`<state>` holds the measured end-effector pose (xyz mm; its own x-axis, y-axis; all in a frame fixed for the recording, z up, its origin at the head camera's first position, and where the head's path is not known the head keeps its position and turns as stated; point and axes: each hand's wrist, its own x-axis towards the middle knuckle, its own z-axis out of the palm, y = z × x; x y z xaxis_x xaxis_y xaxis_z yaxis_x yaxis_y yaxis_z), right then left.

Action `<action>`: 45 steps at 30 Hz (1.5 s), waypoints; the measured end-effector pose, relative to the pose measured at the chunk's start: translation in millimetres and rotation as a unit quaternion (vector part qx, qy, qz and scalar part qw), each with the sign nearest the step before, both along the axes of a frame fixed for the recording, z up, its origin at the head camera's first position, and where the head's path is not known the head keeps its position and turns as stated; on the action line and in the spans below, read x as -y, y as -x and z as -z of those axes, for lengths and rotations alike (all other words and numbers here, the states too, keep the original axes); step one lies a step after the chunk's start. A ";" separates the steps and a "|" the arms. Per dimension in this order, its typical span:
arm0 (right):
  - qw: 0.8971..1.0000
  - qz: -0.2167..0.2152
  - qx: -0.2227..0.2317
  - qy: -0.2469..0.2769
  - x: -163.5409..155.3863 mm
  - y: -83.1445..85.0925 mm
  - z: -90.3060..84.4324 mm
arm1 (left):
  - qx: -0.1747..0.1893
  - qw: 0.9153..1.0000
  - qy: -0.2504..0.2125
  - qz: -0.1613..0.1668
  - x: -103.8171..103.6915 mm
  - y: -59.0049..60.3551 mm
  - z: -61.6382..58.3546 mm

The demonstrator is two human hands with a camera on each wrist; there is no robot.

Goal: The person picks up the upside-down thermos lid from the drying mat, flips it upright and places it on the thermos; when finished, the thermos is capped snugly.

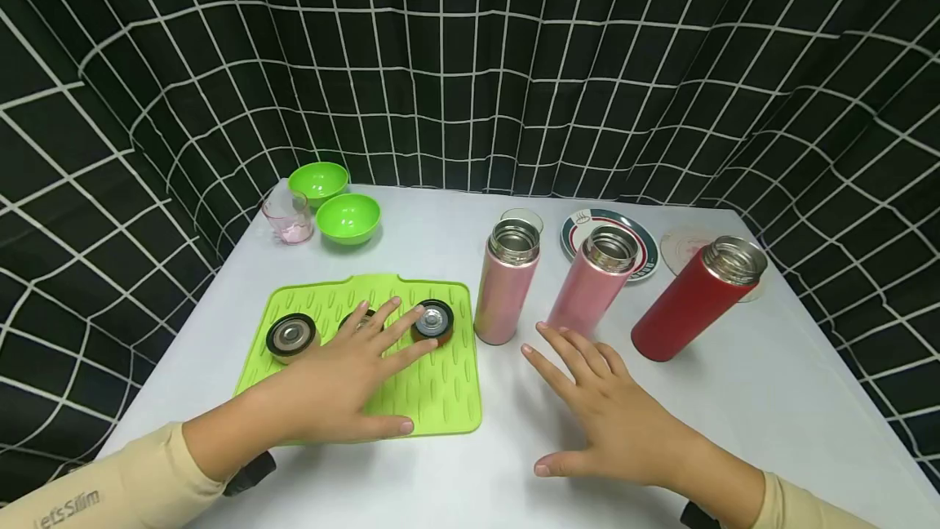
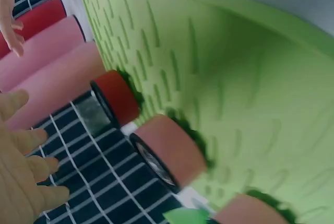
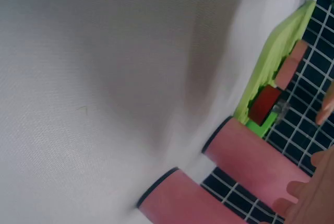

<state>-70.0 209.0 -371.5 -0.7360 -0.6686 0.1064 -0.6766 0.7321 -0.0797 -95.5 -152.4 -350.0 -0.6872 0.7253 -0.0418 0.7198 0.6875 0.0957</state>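
My left hand [image 1: 352,386] hovers over a green ribbed mat [image 1: 457,398], fingers straight and spread, holding nothing. Three flask lids sit upside down on that mat: a pink lid [image 1: 292,336] at left, a second pink lid [image 2: 175,148] partly hidden behind my fingers in the head view, and a red lid [image 2: 117,96] at right. To the right, my right hand [image 1: 609,415] hangs above the white table with spread fingers, also holding nothing. Beyond its fingertips stand a pink flask [image 1: 503,292], another pink flask [image 1: 587,292] and a red flask [image 1: 685,308], all without lids.
Two green bowls, a rear bowl [image 1: 317,181] and a front bowl [image 1: 348,219], stand at the back left beside a clear glass [image 1: 288,217]. A patterned plate [image 1: 646,255] and a pale round disc [image 1: 679,245] lie behind the flasks. Dark gridded cloth [image 1: 470,64] surrounds the table.
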 end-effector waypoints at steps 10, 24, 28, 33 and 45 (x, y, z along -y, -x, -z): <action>1.000 -0.005 0.012 -0.001 6.4 4.1 2.5 | -0.027 0.988 -0.054 -0.140 64.8 25.7 9.7; 0.999 -0.019 0.027 0.027 4.8 4.9 5.9 | 0.069 0.962 -0.028 -0.261 117.0 52.9 31.6; 0.988 -0.051 0.031 0.139 9.0 9.1 5.0 | 0.016 0.966 -0.026 -0.258 112.7 50.2 14.2; 0.952 -0.073 0.064 0.292 27.8 14.4 -10.6 | -0.061 0.974 -0.077 -0.204 78.8 40.3 -31.3; 0.810 0.117 0.377 0.434 64.4 29.0 -35.4 | -0.165 0.976 -0.100 0.100 -72.8 23.9 -70.8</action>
